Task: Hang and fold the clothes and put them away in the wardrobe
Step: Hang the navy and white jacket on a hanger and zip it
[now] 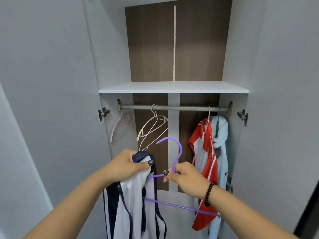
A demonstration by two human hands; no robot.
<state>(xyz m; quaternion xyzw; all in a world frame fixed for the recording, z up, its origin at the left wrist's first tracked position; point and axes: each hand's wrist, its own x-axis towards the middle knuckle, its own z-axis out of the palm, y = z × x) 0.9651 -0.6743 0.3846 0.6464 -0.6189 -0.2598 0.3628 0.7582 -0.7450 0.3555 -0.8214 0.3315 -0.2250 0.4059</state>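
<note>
I face an open wardrobe. My left hand point(127, 165) grips the collar of a navy and white jacket point(131, 204) that hangs down below it. My right hand point(185, 178) pinches the neck of a purple hanger point(177, 152), whose hook points up and left below the metal rail point(172, 107). The hanger's lower bar runs from the jacket toward the right, under my right wrist. One hanger arm reaches into the jacket's collar area; how far in it sits is hidden by cloth.
On the rail hang a red and white shirt point(205, 169) and a light blue garment point(221, 152) at the right, two white hangers point(151, 130) in the middle and a pink hanger point(120, 125) at the left. A white shelf point(172, 87) lies above. Both doors stand open.
</note>
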